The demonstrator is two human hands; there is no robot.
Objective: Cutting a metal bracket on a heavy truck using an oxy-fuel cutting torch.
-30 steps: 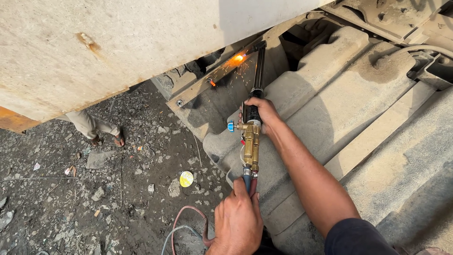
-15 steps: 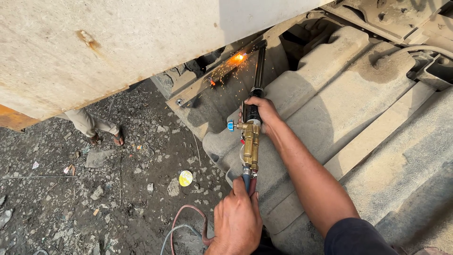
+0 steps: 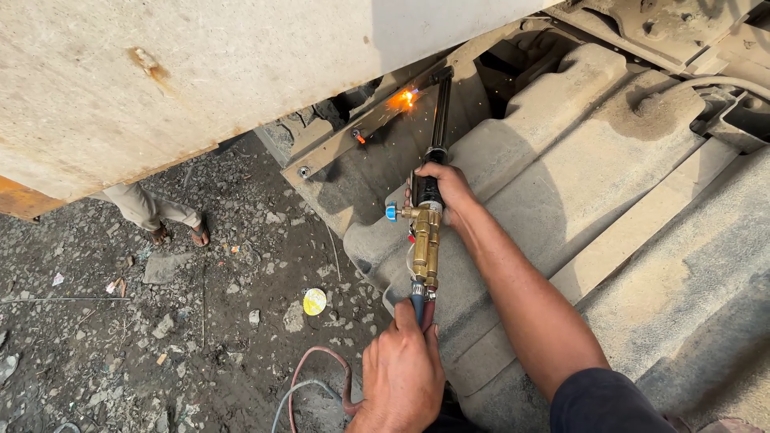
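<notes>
At the far left, a large pale panel (image 3: 200,72), stained with a rust patch, overhangs rubble-strewn dirt ground (image 3: 120,345). Under its lower edge stand another person's feet in sandals (image 3: 180,232), trouser legs above them. Further right on the ground lies a small round yellow disc (image 3: 314,301), and nearer the bottom edge a reddish hose (image 3: 317,365) and a grey hose (image 3: 293,397) curl up toward the hands.

The left hand (image 3: 401,377) sits at the bottom centre, fingers curled tight around the hoses just below the torch's rear fittings. Above it runs the cutting torch (image 3: 425,232): a brass valve body with a blue knob on its left side, then a dark handle and long black tubes reaching up and slightly right. The right hand (image 3: 445,188) is wrapped firmly around the dark handle just above the brass body, its forearm stretching down to the lower right corner.

The torch tip meets a slanted metal bar (image 3: 361,132) beneath the panel's edge, where an orange flame and sparks (image 3: 403,99) glow; a smaller glowing spot shows lower on the bar, to the left.

To the right, dusty grey ribbed vehicle body sections (image 3: 626,200) fill the view, with the torch lying over their left edge. A pale hose (image 3: 706,82) curves along the upper right corner.
</notes>
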